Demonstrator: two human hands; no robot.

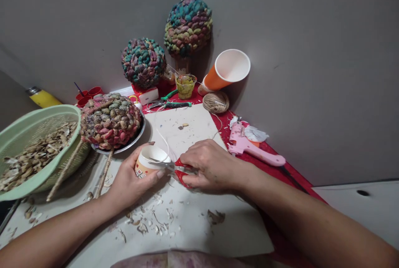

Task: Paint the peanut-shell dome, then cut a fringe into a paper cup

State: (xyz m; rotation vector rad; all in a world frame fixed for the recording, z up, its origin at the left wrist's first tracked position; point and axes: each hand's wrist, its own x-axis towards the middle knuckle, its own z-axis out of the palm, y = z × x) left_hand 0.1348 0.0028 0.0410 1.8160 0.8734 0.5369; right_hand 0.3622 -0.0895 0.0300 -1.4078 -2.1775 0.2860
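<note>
My left hand [131,178] is wrapped round a small paper cup [145,167] with an orange and white print, its open mouth tilted up. A thin strip curls up from the cup's rim. In my right hand [210,166] is a pair of red-handled scissors [182,178], fingers in the loops. The scissor blades reach across the cup's rim; whether they are closed on the paper I cannot tell. Beneath both hands lies a pale board [230,226] strewn with shell bits.
At left, a green basket [67,114] holds shells, beside a shell-covered ball [112,120] resting on a metal bowl. Two more colourful balls stand behind. Green-handled pliers [177,104], a twine roll [215,102], a tall orange cup [232,66] and a pink glue gun [255,149] lie beyond my hands.
</note>
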